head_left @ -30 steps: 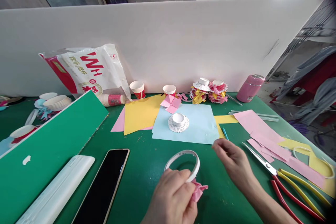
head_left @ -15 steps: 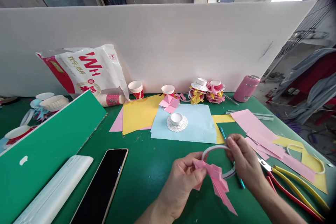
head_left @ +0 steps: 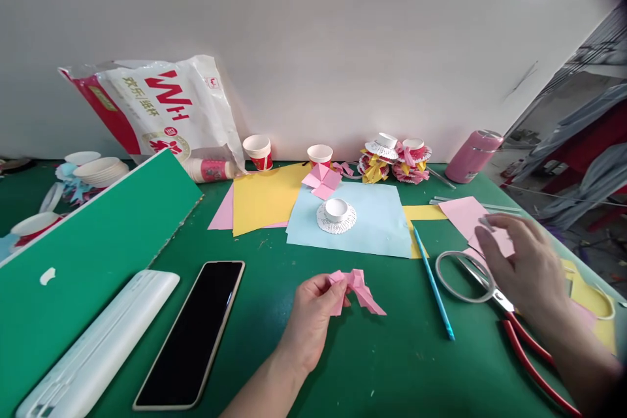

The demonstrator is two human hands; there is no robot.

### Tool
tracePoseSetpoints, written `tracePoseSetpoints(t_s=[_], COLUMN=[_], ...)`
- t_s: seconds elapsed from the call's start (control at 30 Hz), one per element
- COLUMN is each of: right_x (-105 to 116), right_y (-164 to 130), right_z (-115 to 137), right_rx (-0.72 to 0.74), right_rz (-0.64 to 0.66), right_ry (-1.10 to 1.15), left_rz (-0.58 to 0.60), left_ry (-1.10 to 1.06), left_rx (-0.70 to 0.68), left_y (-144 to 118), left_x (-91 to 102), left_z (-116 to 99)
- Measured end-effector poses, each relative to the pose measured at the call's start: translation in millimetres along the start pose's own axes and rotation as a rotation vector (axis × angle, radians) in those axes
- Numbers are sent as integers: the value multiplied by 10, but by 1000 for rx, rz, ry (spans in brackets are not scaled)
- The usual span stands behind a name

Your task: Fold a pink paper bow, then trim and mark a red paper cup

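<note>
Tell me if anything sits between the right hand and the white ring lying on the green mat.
Nothing visible does. The right hand hovers just right of the white ring, which lies across the scissors' blades. The blue pen lies on the ring's far side. The left hand pinches the pink paper bow.

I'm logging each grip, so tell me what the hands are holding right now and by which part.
The left hand pinches the pink folded paper bow at its left end. The right hand holds nothing; it hovers, blurred, over the scissors beside the white ring.
</note>
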State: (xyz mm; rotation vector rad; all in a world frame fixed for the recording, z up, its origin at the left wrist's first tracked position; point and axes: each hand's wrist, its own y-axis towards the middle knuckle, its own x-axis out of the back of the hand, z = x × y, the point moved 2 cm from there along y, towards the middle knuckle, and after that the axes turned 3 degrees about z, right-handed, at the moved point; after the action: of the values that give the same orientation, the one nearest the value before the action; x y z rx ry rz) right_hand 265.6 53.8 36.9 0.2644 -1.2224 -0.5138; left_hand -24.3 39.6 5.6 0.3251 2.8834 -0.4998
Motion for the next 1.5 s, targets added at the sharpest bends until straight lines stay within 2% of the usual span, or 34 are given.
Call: tracePoseSetpoints(t_s=[0.1,0.2,0.3,0.37,0.57,0.87,1.2,1.5], right_x=[-142,-316,-444,-503,-590,-523,-545,-566], right_y=[-172,-331,-402,-414,-439,-434,-483,-489], right_z=[510,965,1202,1241,1177,1213,1201,1201], right_rx=[88,109,121,114,170,289,271,294], right_rz=[295,566,703,729,740,840,904,900], right_ry=[474,748,887,921,884,782,770,781], left_rz=[23,26,115,156,140,153,166,192], left_ry=[-30,-68,-96,-51,143,327,293,236], left_rx=[46,24,-46,-102,-176,-226,-189,-193], left_y=[-3,-15,-33,-40,-17,-27,-21,-10], left_x=[10,43,82,115,175,165,159,162], left_z=[23,30,17,4,25,37,57,92])
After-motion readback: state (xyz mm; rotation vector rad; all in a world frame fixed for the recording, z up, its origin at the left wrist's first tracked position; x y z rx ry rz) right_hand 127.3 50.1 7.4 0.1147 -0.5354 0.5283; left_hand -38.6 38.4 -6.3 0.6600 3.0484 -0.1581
